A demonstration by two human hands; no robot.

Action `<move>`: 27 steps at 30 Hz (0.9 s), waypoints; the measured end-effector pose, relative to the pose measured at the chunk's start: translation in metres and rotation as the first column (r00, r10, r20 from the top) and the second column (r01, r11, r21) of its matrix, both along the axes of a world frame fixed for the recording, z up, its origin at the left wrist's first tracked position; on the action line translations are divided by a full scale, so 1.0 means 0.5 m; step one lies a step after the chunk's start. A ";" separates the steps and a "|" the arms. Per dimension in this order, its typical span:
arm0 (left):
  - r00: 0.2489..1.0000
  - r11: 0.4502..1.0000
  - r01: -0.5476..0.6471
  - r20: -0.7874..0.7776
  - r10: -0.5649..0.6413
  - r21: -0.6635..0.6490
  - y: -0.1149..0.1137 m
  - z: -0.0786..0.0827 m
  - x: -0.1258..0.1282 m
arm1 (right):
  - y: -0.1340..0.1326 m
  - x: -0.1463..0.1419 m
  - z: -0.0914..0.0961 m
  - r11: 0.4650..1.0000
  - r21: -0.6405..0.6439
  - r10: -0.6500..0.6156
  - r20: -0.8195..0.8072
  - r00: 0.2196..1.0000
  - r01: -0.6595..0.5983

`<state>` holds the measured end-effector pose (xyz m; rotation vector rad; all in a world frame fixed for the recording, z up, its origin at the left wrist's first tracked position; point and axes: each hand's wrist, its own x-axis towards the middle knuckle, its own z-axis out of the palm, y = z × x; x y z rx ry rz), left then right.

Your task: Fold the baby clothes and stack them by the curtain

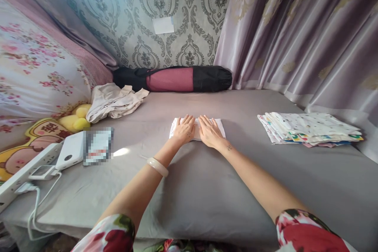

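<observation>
A small folded white cloth (219, 124) lies on the grey sheet (236, 197) in front of me. My left hand (186, 129) rests flat on its left part, fingers stretched out and pointing away from me. On its right part lies my right hand (209, 130), also flat with the fingers extended. Both palms press on the cloth from above, a narrow gap between them. The hands cover much of the cloth, so any print on its middle is hidden.
At right lies a stack of folded printed cloths (313, 126). Crumpled beige clothing (115, 102) sits at left, near a power strip (29, 169), a white power bank (70, 150) and cables. A rolled black and pink bag (169, 79) lies along the wall.
</observation>
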<state>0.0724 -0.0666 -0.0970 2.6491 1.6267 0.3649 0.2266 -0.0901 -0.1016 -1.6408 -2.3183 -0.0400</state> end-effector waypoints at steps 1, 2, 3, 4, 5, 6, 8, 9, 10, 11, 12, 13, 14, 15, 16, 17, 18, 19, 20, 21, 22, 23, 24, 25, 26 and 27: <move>1.000 1.000 -0.003 -0.021 0.003 -0.011 0.003 -0.006 0.007 | 0.005 -0.006 -0.005 1.000 -0.024 -0.002 0.005 1.000 0.003; 0.999 1.000 -0.006 -0.036 0.005 -0.017 0.005 -0.013 0.012 | 0.008 -0.011 -0.010 0.999 -0.045 -0.005 0.008 1.000 0.005; 0.999 1.000 -0.007 -0.046 0.006 -0.022 0.006 -0.020 0.014 | 0.011 -0.013 -0.016 0.998 -0.064 -0.007 0.010 1.000 0.008; 0.999 1.000 -0.008 -0.052 0.007 -0.030 0.007 -0.026 0.016 | 0.014 -0.014 -0.022 0.996 -0.083 -0.009 0.012 1.000 0.010; 0.998 0.999 -0.010 -0.055 0.008 -0.040 0.007 -0.033 0.016 | 0.015 -0.014 -0.028 0.995 -0.100 -0.010 0.015 1.000 0.012; 0.998 0.999 -0.012 -0.056 0.009 -0.052 0.007 -0.039 0.016 | 0.016 -0.014 -0.033 0.993 -0.114 -0.011 0.016 1.000 0.012; 0.998 0.997 -0.015 -0.056 0.011 -0.071 0.007 -0.046 0.015 | 0.017 -0.012 -0.043 0.992 -0.129 -0.012 0.016 1.000 0.014; 0.998 0.997 -0.016 -0.057 0.012 -0.077 0.007 -0.048 0.014 | 0.018 -0.012 -0.046 0.991 -0.130 -0.015 0.014 1.000 0.016; 0.998 0.996 -0.018 -0.058 0.013 -0.082 0.006 -0.048 0.014 | 0.018 -0.011 -0.048 0.992 -0.128 -0.017 0.013 1.000 0.018; 0.998 0.996 -0.021 -0.058 0.016 -0.087 0.006 -0.048 0.014 | 0.019 -0.011 -0.049 0.992 -0.128 -0.019 0.013 1.000 0.020; 0.998 0.995 -0.026 -0.058 0.021 -0.095 0.006 -0.047 0.015 | 0.020 -0.011 -0.050 0.991 -0.130 -0.020 0.013 1.000 0.022; 0.998 0.994 -0.033 -0.057 0.027 -0.103 0.006 -0.046 0.015 | 0.020 -0.011 -0.050 0.991 -0.134 -0.021 0.014 1.000 0.023; 0.998 0.993 -0.041 -0.055 0.035 -0.110 0.006 -0.045 0.015 | 0.021 -0.012 -0.049 0.990 -0.139 -0.024 0.015 1.000 0.026; 0.998 0.992 -0.048 -0.053 0.042 -0.114 0.006 -0.045 0.016 | 0.021 -0.012 -0.049 0.989 -0.146 -0.031 0.018 0.999 0.033; 0.997 0.992 -0.056 -0.050 0.051 -0.115 0.006 -0.045 0.016 | 0.021 -0.013 -0.048 0.987 -0.154 -0.043 0.020 0.999 0.046; 0.997 0.991 -0.065 -0.045 0.060 -0.117 0.006 -0.046 0.016 | 0.021 -0.014 -0.047 0.985 -0.160 -0.062 0.021 0.998 0.065; 0.997 0.990 -0.076 -0.041 0.072 -0.119 0.007 -0.046 0.016 | 0.021 -0.015 -0.047 0.982 -0.165 -0.085 0.023 0.996 0.087; 0.996 0.989 -0.089 -0.037 0.085 -0.120 0.007 -0.047 0.016 | 0.020 -0.016 -0.046 0.979 -0.168 -0.110 0.023 0.994 0.112; 0.994 0.987 -0.103 -0.035 0.100 -0.123 0.007 -0.048 0.016 | 0.019 -0.016 -0.045 0.976 -0.170 -0.132 0.022 0.991 0.134; 0.993 0.985 -0.118 -0.034 0.114 -0.124 0.006 -0.049 0.015 | 0.018 -0.016 -0.043 0.974 -0.170 -0.152 0.020 0.988 0.153; 0.991 0.983 -0.132 -0.036 0.128 -0.124 0.006 -0.050 0.014 | 0.016 -0.016 -0.042 0.971 -0.169 -0.168 0.018 0.986 0.169; 0.989 0.982 -0.146 -0.040 0.142 -0.123 0.006 -0.050 0.013 | 0.015 -0.015 -0.040 0.969 -0.169 -0.181 0.016 0.983 0.182; 0.987 0.980 -0.159 -0.044 0.155 -0.121 0.005 -0.050 0.012 | 0.014 -0.014 -0.039 0.966 -0.172 -0.194 0.015 0.981 0.193; 0.985 0.978 -0.173 -0.046 0.168 -0.117 0.005 -0.050 0.011 | 0.013 -0.013 -0.037 0.962 -0.178 -0.207 0.017 0.978 0.207; 0.982 0.976 -0.188 -0.047 0.184 -0.111 0.005 -0.050 0.009 | 0.013 -0.011 -0.035 0.957 -0.187 -0.220 0.021 0.975 0.220; 0.978 0.973 -0.205 -0.048 0.201 -0.107 0.005 -0.049 0.008 | 0.012 -0.009 -0.034 0.953 -0.197 -0.231 0.029 0.973 0.232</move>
